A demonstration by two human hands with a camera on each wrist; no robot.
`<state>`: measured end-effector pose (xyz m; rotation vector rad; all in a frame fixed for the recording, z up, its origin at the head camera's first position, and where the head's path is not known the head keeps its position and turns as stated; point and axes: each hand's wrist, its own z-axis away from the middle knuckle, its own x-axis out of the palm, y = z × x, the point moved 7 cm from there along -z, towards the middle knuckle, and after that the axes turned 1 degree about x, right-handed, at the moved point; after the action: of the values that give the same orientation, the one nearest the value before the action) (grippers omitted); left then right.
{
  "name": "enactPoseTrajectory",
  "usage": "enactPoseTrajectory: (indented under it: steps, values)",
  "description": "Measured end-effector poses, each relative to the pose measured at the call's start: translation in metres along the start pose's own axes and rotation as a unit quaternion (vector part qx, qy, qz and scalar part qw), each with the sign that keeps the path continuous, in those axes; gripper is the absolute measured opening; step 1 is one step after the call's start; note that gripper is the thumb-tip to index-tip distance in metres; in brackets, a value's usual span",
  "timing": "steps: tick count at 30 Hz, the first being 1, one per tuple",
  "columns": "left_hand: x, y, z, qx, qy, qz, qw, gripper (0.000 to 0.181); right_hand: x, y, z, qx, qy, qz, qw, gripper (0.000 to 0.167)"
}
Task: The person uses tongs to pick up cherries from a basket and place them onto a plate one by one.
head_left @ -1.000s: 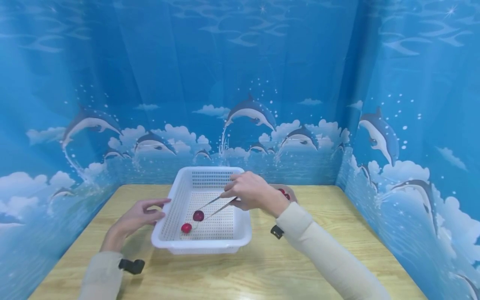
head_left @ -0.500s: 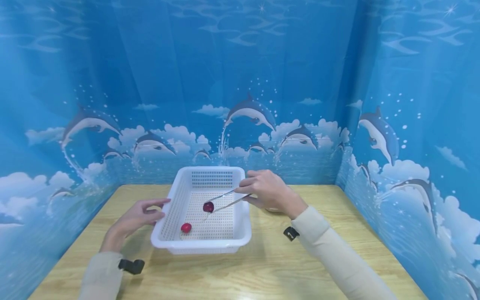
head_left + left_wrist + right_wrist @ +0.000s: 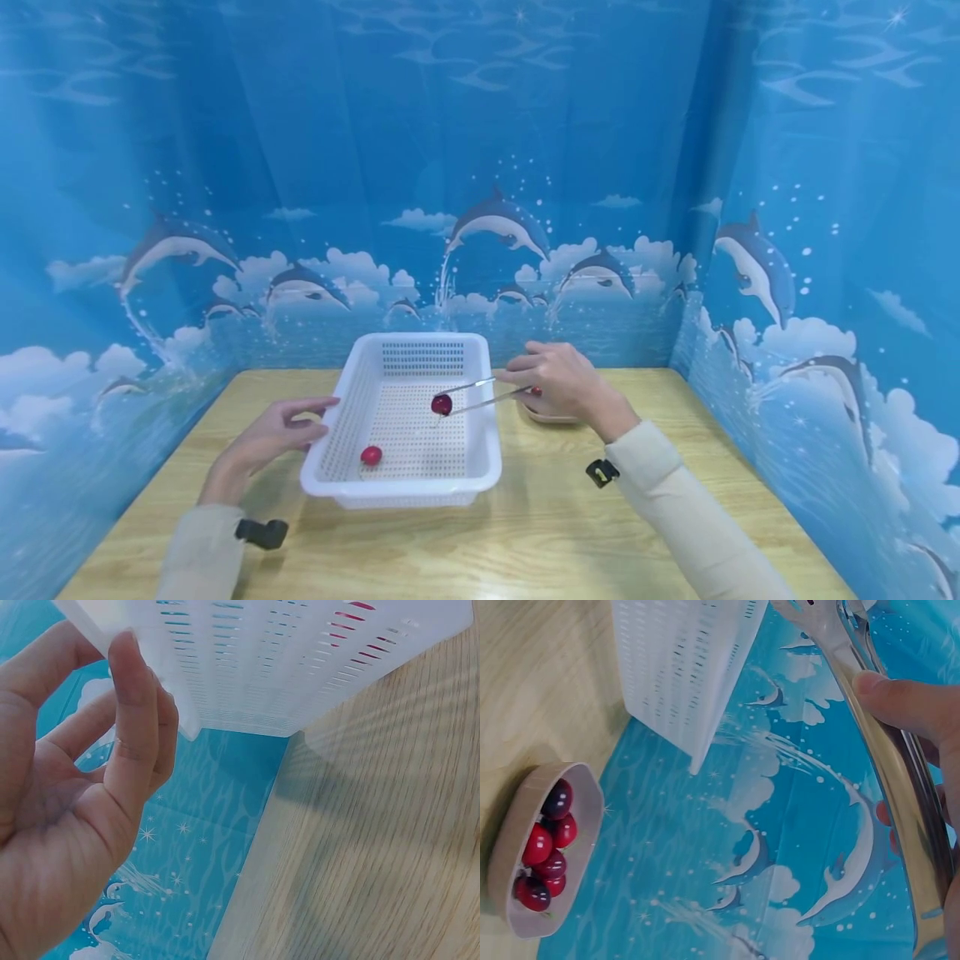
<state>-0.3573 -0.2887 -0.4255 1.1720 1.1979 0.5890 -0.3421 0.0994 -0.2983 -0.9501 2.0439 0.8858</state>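
A white perforated plastic basket stands on the table, with one red cherry on its floor. My left hand holds the basket's left rim; in the left wrist view its thumb and a finger pinch the edge. With my right hand I grip metal tongs past the basket's right rim. Between the tongs' tips a dark red cherry with a thin stem hangs above the basket floor, near its right side. A small beige bowl of several cherries sits partly behind my right hand.
The wooden table carries the basket and bowl. Blue curtains printed with dolphins rise behind the table and along both sides. The bowl stands to the right of the basket, a short gap apart.
My right hand has moved right with the tongs, drawing the dark cherry toward the right and back of the basket. More of the bowl shows. My left hand stays on the rim.
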Motion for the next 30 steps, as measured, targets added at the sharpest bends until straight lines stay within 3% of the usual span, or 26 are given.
enactPoseTrajectory:
  steps: [12,21,30]
  values:
    - [-0.001,-0.003,0.0,-0.016,0.006,-0.001,0.9999,0.061,-0.005,0.01,0.014,-0.012,0.039,0.009,0.9991,0.026]
    - [-0.001,-0.002,0.001,-0.007,0.007,-0.002,0.9999,0.059,-0.009,0.03,0.036,0.01,0.04,0.033,0.9986,0.028]
    - [-0.002,-0.002,0.001,-0.013,0.008,-0.003,0.9999,0.06,-0.018,0.047,0.06,0.012,0.076,0.026,0.9967,0.034]
